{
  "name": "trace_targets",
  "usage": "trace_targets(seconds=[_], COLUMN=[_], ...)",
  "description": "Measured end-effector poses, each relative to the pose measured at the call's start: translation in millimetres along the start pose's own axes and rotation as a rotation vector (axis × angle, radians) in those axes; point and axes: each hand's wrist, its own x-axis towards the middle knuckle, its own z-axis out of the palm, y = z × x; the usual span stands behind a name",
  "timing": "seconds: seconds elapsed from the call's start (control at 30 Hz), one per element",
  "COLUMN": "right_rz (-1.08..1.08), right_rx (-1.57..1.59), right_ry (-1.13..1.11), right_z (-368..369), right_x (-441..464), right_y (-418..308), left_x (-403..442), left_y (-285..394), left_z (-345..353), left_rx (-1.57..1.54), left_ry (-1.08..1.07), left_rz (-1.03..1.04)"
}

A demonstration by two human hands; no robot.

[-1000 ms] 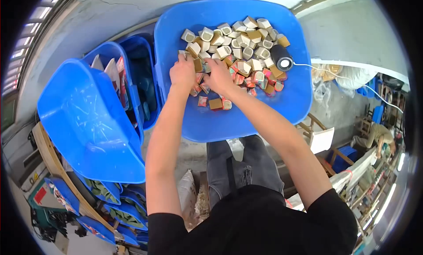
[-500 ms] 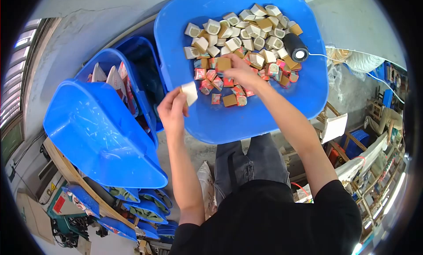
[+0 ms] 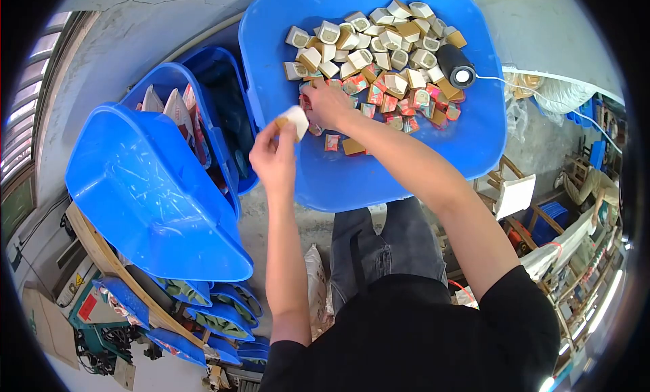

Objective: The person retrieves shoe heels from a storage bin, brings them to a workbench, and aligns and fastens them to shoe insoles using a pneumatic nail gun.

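Between the thumb and fingers of my left hand [image 3: 274, 155] is a small white and brown block [image 3: 292, 123], held over the left rim of a big blue tub [image 3: 338, 189]. My right hand [image 3: 330, 106] reaches down into the left part of the tub, among red patterned pieces [image 3: 332, 143]; its fingertips are partly hidden, and what they hold cannot be made out. White and brown blocks [image 3: 391, 40] lie heaped at the back of the tub. Beside them on the right sits a black cylinder [image 3: 455, 66] with a white cable.
An empty-looking blue tub [image 3: 162, 202] stands tilted at the left, near other blue tubs, one with white and red pieces [image 3: 177, 114]. A wooden stool with a white seat [image 3: 514, 196] is at the right. Another person [image 3: 596, 189] crouches at the far right.
My left hand has come out of the tub's pile with a white and brown block. My right hand, which held a brown-faced block half a second ago, has moved left over the red pieces.
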Motion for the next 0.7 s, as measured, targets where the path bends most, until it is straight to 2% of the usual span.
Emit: trace_targets(seconds=[0.03,0.1,0.13,0.2,0.27,0.3,0.37,0.47,0.53,0.6,0.63,0.7], right_rz=[0.02,-0.077,-0.075,0.133,0.156,0.169,0.453,0.563,0.551,0.572,0.578,0.702], right_rx=[-0.033,0.13,0.122,0.481,0.801,0.797,1.194,1.254,1.408,1.607,1.614,1.523], right_ry=[-0.022,0.009,0.011,0.004,0.131,0.141,-0.129,-0.017,0.13,0.23,0.281,0.241], right_z=[0.6,-20.2,-31.9,-52.6,-59.6,-74.2,-112.1,-142.7,-149.3,-156.3,-158.8,-162.6], right_x=[-0.3,-20.8,-35.0,-73.0,-112.8,-132.8,-174.5,-232.1,-271.2,-308.9,-328.7,-366.8], right_y=[0.8,6.7,11.4,23.7,45.5,56.0,72.7,81.3,87.0,80.5,75.7,66.6], left_x=[11.8,34.0,47.9,65.9,62.8,61.1,53.7,16.0,-5.7,-20.8,-26.6,-29.6], left_y=[-0.9,1.9,0.2,-6.1,-14.2,-19.0,-27.7,-54.5,-75.1,-101.7,-107.9,-119.8], left_z=[8.1,29.1,41.4,61.0,67.8,72.8,82.9,71.3,63.3,63.0,64.4,72.3], left_rx=[0.077,0.309,0.302,0.73,0.772,0.823,0.933,0.92,0.967,1.163,1.163,1.442], left_ry=[-0.016,-0.01,-0.014,-0.028,-0.053,-0.076,-0.132,-0.219,-0.428,-0.51,-0.545,-0.529], left_rz=[0.068,0.22,0.221,0.499,0.488,0.484,0.482,0.563,0.448,0.507,0.54,0.509])
